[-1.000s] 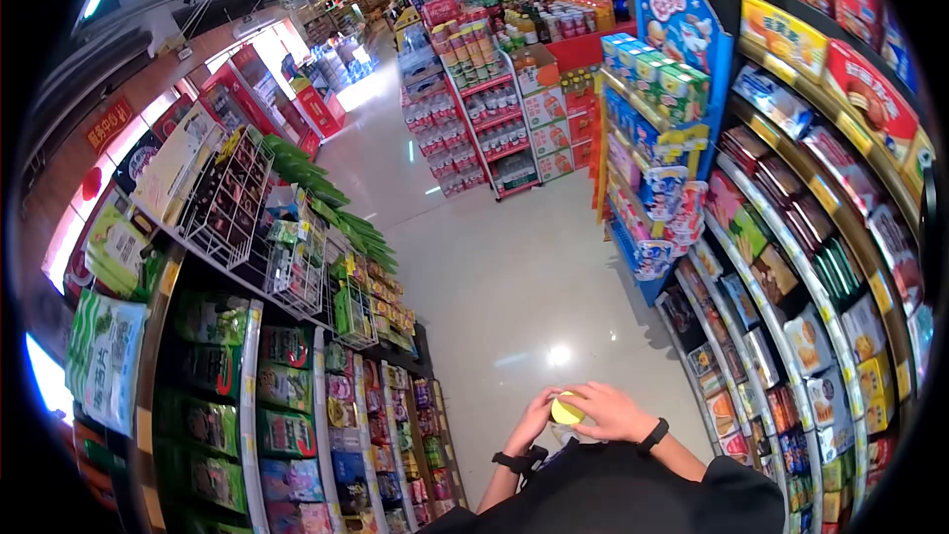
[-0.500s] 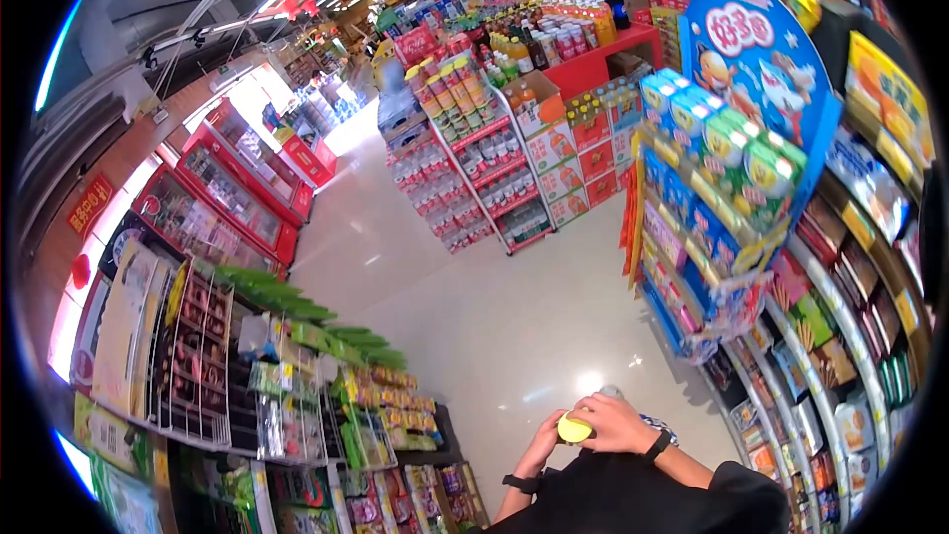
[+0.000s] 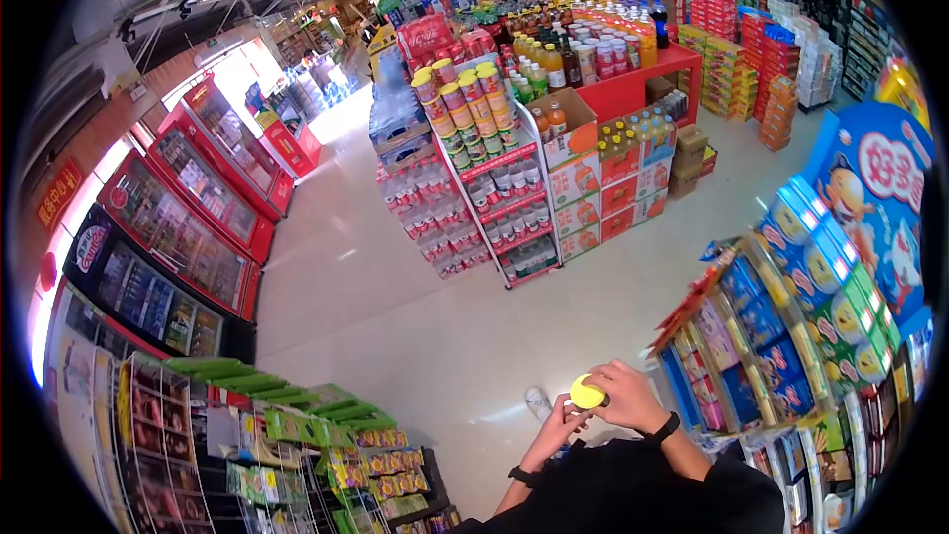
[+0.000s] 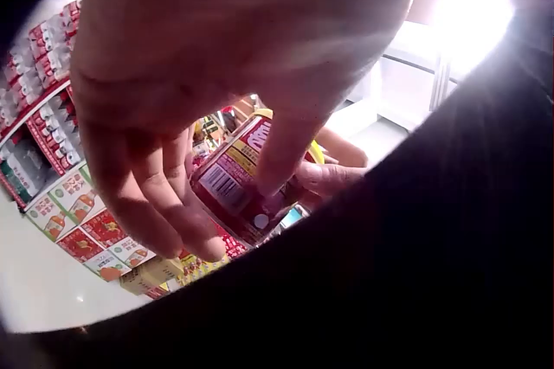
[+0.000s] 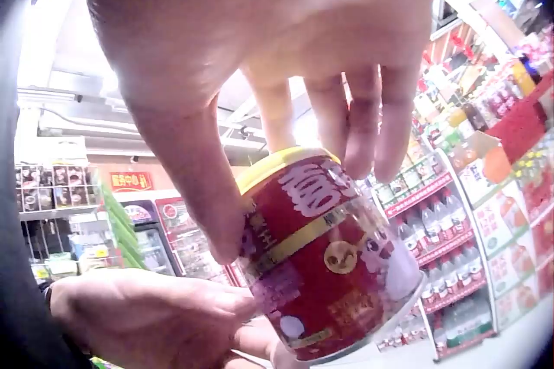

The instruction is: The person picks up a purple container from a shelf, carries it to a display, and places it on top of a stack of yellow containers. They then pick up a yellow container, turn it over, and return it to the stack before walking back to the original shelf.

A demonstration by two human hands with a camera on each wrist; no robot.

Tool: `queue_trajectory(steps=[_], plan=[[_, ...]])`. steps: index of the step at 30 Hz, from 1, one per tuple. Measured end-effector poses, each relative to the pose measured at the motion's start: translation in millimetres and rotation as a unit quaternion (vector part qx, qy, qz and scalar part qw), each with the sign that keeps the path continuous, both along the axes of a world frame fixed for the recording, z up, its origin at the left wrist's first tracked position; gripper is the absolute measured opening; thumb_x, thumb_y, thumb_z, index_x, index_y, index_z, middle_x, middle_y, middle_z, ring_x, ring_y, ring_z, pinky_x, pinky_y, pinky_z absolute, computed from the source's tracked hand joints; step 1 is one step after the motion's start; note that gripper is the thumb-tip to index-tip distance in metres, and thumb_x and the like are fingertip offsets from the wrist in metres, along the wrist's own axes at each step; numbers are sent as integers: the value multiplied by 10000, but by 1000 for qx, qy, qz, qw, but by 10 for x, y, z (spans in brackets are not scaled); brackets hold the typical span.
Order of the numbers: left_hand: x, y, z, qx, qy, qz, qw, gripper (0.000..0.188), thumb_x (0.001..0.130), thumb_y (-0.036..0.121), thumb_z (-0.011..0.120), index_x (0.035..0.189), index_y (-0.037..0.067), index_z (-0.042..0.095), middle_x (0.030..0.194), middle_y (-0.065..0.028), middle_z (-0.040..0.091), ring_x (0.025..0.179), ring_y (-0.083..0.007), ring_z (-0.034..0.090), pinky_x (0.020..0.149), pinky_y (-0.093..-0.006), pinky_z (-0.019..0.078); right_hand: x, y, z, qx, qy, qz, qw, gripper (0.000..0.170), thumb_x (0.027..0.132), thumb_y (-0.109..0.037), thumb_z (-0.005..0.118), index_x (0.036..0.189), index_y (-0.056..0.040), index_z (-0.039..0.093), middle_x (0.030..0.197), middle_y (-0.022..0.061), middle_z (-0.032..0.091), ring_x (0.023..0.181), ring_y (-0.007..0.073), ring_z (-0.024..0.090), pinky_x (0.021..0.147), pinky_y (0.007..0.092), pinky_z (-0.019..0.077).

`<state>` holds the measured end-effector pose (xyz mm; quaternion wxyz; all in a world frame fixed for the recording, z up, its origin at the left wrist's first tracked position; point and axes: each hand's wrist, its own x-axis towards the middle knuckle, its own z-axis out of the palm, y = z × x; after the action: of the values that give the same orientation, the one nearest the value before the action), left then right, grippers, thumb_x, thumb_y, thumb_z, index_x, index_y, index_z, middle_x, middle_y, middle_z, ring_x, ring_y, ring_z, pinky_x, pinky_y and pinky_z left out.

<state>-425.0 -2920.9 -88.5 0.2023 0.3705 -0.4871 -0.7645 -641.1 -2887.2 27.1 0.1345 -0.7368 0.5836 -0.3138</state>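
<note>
A small red can (image 5: 333, 256) with a yellow lid (image 3: 587, 393) is held between the two hands, in front of the dark-clothed body. The right hand (image 3: 630, 398) grips it from above near the lid, thumb on one side and fingers on the other in the right wrist view. The left hand (image 3: 556, 432) is at the can's lower side; in the left wrist view its thumb and fingers (image 4: 156, 196) curl round the can (image 4: 238, 174), whose barcode shows. Both wrists wear black bands.
A rack of stacked cans and bottles (image 3: 494, 188) stands ahead, beside juice cartons (image 3: 603, 193). Red-framed coolers (image 3: 178, 227) line the left. A blue snack display (image 3: 791, 307) is close on the right, a wire rack (image 3: 168, 445) at lower left. Pale floor (image 3: 395, 336) lies between.
The view has moved forward along the aisle and turned right; the drinks rack and blue display look nearer, and more coolers show. Both hands still hold the can.
</note>
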Motion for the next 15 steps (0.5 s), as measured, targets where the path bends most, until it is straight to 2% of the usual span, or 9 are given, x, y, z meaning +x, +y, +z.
queue_trajectory(steps=[2,6,10,12,15], plan=[[50,-557,-16,-32,-6,-9,999,636,1057,184,745,1503,27,320,1267,-135,728,947,-150,715,833,-314,582,127,-538,-2,-8,5,-7,1000,429,760,-225,851,1162,-122,745,1209,52,737,1063,270,676,862,412,589],[241,-1659,-201,-117,19,0,993,667,1013,199,803,1490,24,370,1244,-120,746,881,-120,688,796,-296,586,425,-1431,298,-35,30,-9,999,427,766,-172,823,1180,-115,733,1228,74,726,1055,293,671,877,409,581],[337,-2598,224,-161,47,13,986,643,1000,114,793,1508,52,403,1288,-118,730,908,-104,659,843,-273,561,587,-2197,435,-84,28,-54,995,430,769,-169,837,1185,-116,741,1264,66,728,1066,292,676,861,393,592],[304,-2943,435,-181,53,32,982,651,997,84,782,1526,58,403,1301,-122,724,928,-106,665,855,-273,558,603,-2524,478,-108,-7,-84,991,441,762,-171,857,1187,-117,751,1291,59,729,1080,291,683,854,390,600],[259,-3367,613,-248,11,70,966,677,993,54,769,1558,63,396,1287,-122,726,939,-111,674,851,-275,559,552,-3032,522,-140,-36,-92,985,458,756,-170,885,1196,-123,768,1346,42,727,1097,287,691,848,392,615]])
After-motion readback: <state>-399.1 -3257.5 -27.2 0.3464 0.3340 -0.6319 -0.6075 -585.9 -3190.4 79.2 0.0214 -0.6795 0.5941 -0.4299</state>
